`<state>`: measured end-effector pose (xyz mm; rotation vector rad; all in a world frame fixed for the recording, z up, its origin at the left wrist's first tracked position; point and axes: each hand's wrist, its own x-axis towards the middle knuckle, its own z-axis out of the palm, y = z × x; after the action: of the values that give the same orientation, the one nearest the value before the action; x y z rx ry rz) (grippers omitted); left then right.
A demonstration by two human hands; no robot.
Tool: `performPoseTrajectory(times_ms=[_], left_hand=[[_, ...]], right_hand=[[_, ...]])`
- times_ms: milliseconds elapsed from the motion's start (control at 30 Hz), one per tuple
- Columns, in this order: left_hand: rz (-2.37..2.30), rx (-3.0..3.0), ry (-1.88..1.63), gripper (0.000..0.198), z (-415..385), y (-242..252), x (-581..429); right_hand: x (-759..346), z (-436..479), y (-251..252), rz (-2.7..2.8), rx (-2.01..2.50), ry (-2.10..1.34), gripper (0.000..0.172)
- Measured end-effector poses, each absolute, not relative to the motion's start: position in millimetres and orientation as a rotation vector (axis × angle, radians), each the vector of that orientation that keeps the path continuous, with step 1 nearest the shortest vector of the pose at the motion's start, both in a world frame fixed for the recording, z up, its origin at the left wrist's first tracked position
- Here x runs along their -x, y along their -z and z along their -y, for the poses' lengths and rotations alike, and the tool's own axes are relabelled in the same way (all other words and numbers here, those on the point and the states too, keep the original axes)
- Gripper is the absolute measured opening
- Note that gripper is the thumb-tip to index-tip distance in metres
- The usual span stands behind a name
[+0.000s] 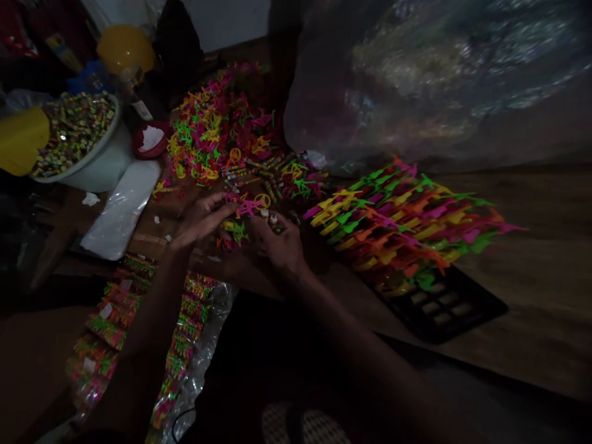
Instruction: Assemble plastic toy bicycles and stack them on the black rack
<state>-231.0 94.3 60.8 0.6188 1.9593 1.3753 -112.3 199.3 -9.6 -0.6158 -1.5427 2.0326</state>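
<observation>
My left hand (208, 217) pinches a small pink plastic toy piece (250, 208) at its fingertips, above the work surface. Close beside it on the right, my right hand (283, 242) has its fingers curled around a small piece with a white end (273, 219); its kind is too dark to make out. A yellow ring-shaped piece (263, 201) shows just behind the pink one. Below and between the hands lie a few green and red plastic pieces (238, 232). Thin striped tubes (263, 176) lie just beyond my fingers.
A heap of bright plastic pieces (208, 135) lies behind the hands. At left stand a white tub (104, 157) of small candy-like bits and a red bowl (160, 145). Rows of coloured toys (393, 222) cover a black grid tray (481, 314). Packed strips (185, 345) hang below.
</observation>
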Motion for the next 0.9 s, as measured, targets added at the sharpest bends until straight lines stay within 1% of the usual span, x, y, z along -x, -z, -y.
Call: performPoseTrajectory(times_ms=[67,133,300,400,600,733,900], left_hand=[[-1.845,-0.514,-1.474,0.034,-97,-59,227],[-1.744,-0.426,-1.559,0.031,-102,-55,223],[-1.682,-0.314,-1.575,0.031,-116,-45,215],[-1.676,-0.279,-1.645,0.028,-120,-46,214],[-1.649,-0.286,-1.774,0.025,-108,-62,207],[-1.589,-0.262,-1.834,0.031,-106,-59,191],[-1.461,-0.161,-2.096,0.021,-124,-48,176]], right_hand=[[114,-197,11,1.46,0.669,-2.129,0.038],[117,-197,11,1.385,0.705,-2.134,0.038],[125,-200,9,1.378,0.718,-1.94,0.037],[125,-201,8,1.41,0.74,-1.861,0.034],[121,-202,5,1.436,0.707,-1.822,0.032],[118,-198,-5,1.505,0.64,-1.719,0.028],[115,-193,-17,1.61,0.556,-1.6,0.027]])
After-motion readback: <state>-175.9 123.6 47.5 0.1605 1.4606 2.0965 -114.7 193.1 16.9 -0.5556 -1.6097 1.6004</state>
